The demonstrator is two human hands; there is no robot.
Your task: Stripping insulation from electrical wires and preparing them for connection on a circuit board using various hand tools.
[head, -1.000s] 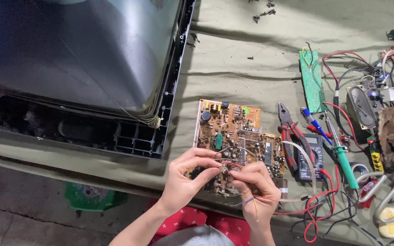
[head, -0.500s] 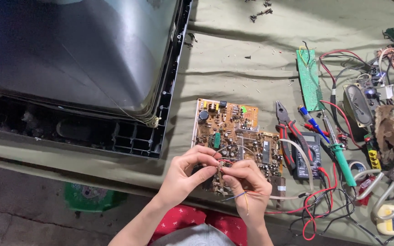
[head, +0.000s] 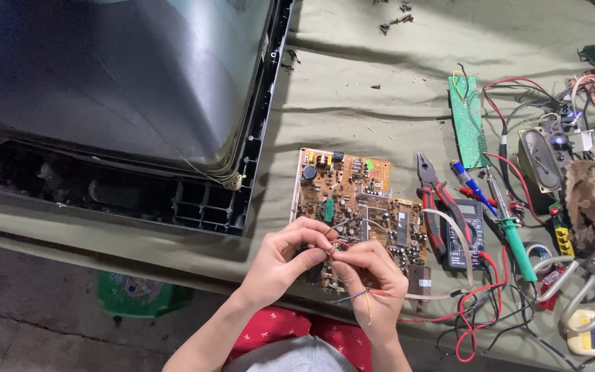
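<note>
I pinch a tiny part point(head: 330, 252) between both hands, just above the near edge of the brown circuit board point(head: 356, 217) on the desk point(head: 352, 103). My left hand point(head: 285, 262) fingers are closed tight on it. My right hand point(head: 373, 275) fingers grip its thin coloured wires point(head: 361, 296). I think I am twisting the wires now. Next I need small, careful turns so nothing snaps.

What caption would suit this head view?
Two hands, left and right, pinch thin coloured wires over a brown circuit board.
</note>
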